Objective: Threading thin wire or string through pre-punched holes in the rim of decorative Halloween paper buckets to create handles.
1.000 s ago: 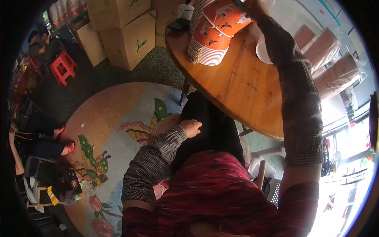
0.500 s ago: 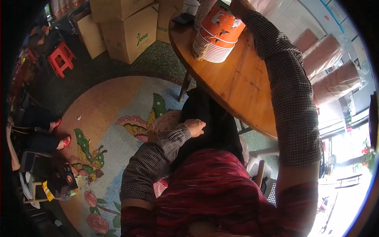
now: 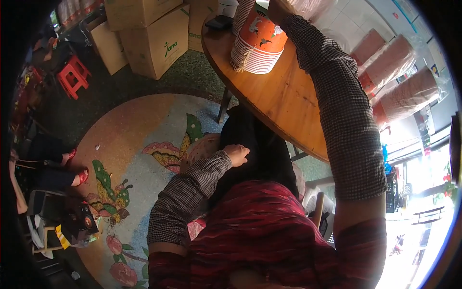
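Observation:
On the wooden table stands a stack of orange paper buckets [image 3: 262, 37], upside down, their white rims bunched at the bottom. String or twine hangs at the stack's left side. My right hand [image 3: 281, 9] is at the top of the stack, beside the uppermost bucket. The upper picture edge cuts that hand off, and its fingers are hidden. My left hand [image 3: 237, 155] rests on my dark-trousered thigh, fingers curled in, with nothing seen in it.
The round wooden table [image 3: 293, 103] reaches toward my lap. A black flat object [image 3: 220, 22] lies at its far left. Cardboard boxes [image 3: 156, 48] and a red stool [image 3: 73, 77] stand left. Wrapped cup stacks [image 3: 408, 94] are at right. Another person's feet [image 3: 81, 176] show at left.
The upper orange bucket, its rim raised above the others before, now sits down on the stack. My right arm has shifted slightly left. The left hand stays put.

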`<action>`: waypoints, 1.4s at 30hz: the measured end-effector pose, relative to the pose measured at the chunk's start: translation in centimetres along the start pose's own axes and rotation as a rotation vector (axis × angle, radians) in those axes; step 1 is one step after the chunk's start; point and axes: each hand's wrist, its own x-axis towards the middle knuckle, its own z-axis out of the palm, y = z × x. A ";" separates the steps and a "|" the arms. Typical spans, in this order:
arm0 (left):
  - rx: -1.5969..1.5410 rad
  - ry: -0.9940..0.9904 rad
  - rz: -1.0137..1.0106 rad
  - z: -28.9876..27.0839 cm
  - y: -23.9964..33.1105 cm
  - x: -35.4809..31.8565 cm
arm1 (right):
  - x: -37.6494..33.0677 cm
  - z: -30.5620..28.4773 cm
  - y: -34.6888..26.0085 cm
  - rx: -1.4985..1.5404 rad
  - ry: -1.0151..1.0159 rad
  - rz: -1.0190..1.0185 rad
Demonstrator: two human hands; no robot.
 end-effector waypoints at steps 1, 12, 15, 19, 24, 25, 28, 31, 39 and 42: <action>-0.005 0.001 -0.008 0.2 -0.2 -0.3 | -0.4 0.0 -0.3 0.139 0.003 -0.167; -0.060 0.181 0.041 -0.2 -1.2 1.0 | -0.4 -0.5 3.0 -0.113 0.418 -0.349; -0.079 0.224 0.010 -0.7 -1.0 0.8 | -5.5 -0.6 2.4 0.170 0.397 -0.255; -0.009 0.154 -0.084 -0.6 -0.8 0.6 | -15.4 2.7 4.2 0.058 0.077 -0.166; 0.040 0.092 -0.189 1.1 -0.5 0.4 | -27.0 7.8 9.4 0.042 -0.083 0.220; 0.041 0.167 -0.120 1.7 -0.7 1.1 | -28.5 7.7 11.9 -0.022 -0.015 0.244; 0.107 0.381 -0.026 2.4 -0.1 0.9 | -29.2 7.1 15.4 0.146 0.111 0.424; 0.182 0.647 0.067 2.7 0.9 1.0 | -29.2 6.8 18.1 0.208 0.157 0.442; 0.256 0.747 0.004 0.7 1.6 0.5 | -28.5 7.8 21.6 0.546 0.291 0.582; 0.364 0.713 -0.020 0.5 1.2 0.1 | -27.6 6.7 22.4 0.552 0.334 0.657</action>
